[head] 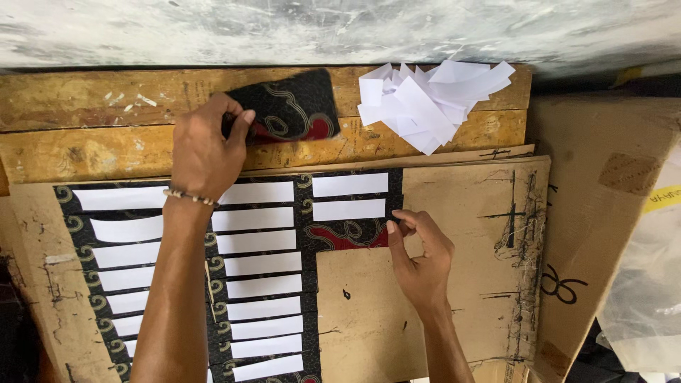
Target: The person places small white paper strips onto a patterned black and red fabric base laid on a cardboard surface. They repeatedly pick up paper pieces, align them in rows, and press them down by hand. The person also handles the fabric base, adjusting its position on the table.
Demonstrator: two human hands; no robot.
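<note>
On the cardboard sheet [440,284], rows of black patterned cloth pieces [262,284] lie side by side, each with a white paper strip [259,264] across it. At the right end of the top rows, the right hand [420,259] pinches the edge of one cloth piece between thumb and fingers. Beyond the cardboard, on the wooden table [106,120], the left hand [206,152] grips a loose cloth piece [294,106], fingers closed on its left edge. Right of it lies a pile of paper strips [429,103].
</note>
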